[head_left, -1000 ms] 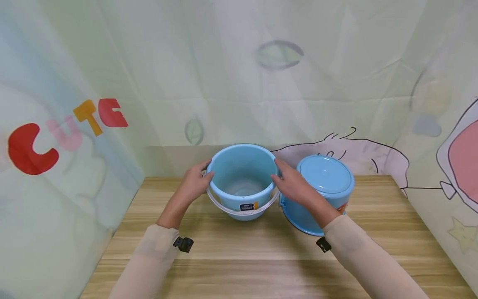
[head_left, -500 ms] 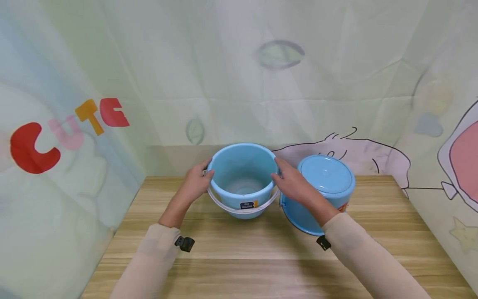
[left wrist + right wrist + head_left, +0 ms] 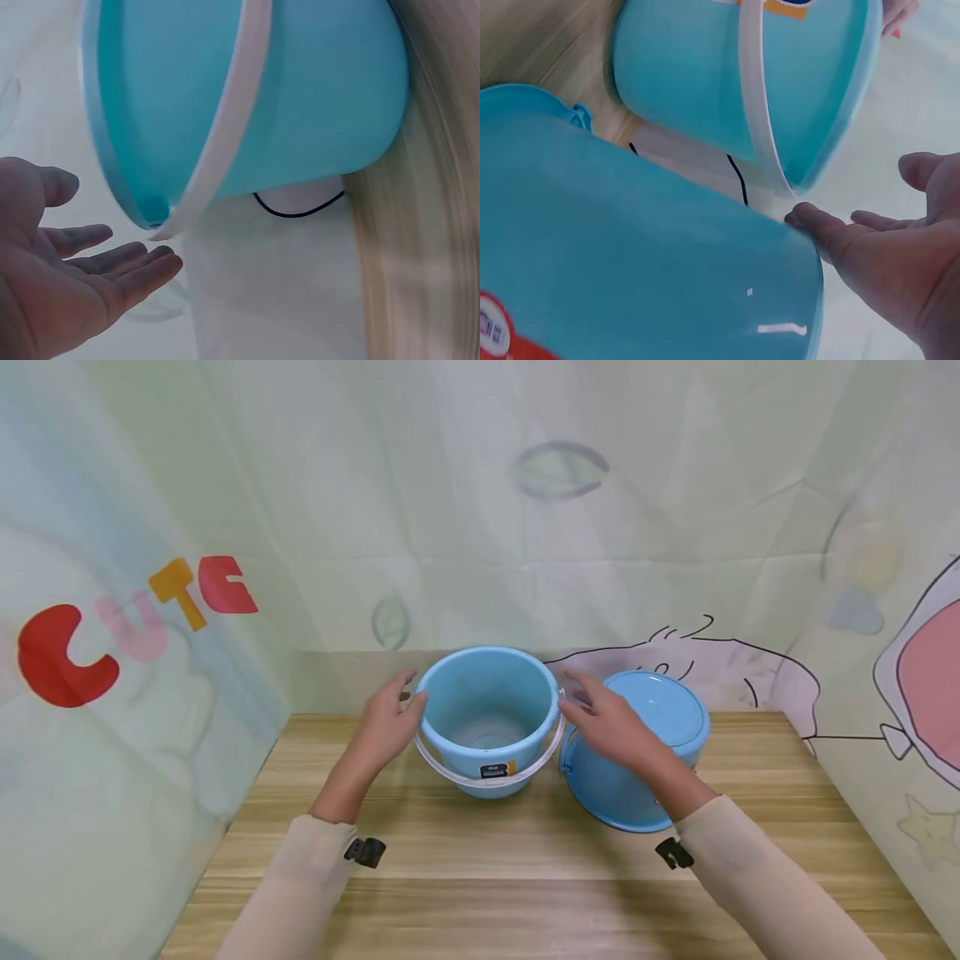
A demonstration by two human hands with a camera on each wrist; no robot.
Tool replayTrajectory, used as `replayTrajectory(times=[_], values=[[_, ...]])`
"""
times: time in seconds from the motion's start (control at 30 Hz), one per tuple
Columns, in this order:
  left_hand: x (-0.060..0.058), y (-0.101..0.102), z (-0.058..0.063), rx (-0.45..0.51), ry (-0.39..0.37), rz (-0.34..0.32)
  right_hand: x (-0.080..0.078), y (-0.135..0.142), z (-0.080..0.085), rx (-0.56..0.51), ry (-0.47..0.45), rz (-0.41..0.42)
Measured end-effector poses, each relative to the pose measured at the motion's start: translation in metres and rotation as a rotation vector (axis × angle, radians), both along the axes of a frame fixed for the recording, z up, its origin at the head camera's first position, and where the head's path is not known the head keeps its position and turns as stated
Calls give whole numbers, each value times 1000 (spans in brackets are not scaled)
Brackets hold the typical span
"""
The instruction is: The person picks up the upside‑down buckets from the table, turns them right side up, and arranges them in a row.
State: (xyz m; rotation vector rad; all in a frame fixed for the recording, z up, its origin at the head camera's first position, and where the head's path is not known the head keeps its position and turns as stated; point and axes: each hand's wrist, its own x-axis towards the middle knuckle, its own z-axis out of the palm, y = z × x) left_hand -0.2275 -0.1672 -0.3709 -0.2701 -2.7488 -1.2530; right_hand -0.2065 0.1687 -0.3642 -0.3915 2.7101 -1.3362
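Observation:
A light blue bucket [image 3: 487, 693] stands upright on the wooden table, its mouth facing up. Its white handle [image 3: 234, 105] hangs down around the front. Left of the rim, my left hand [image 3: 385, 724] has its fingers spread, the thumb close to the rim; the left wrist view shows them apart from the bucket. On the other side, my right hand [image 3: 609, 724] is spread too, thumb near the rim and palm holding nothing. Beside the right hand, a second blue bucket [image 3: 656, 706] stands upside down, base up, partly hidden by my right wrist.
A printed cloth backdrop [image 3: 465, 527] rises right behind both buckets and along both sides. The wood-grain table [image 3: 480, 847] extends in front of them toward me. The second bucket's blue handle [image 3: 566, 752] lies low on its left side, in the gap between the buckets.
Both hands have let go of the upright bucket's rim and drawn slightly outward, fingers spreading. The bucket stays almost where it was.

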Motion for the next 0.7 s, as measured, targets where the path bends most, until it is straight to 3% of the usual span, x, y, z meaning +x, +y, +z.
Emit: replayTrajectory(times=[0.2,0.47,0.7], values=[[13,5,11,-51,128,-27,12,19,4,-52,51,23],[31,24,25,-97,266,-128,27,43,2,-125,162,74],[40,46,21,-109,355,-227,39,67,-7,-205,236,118]])
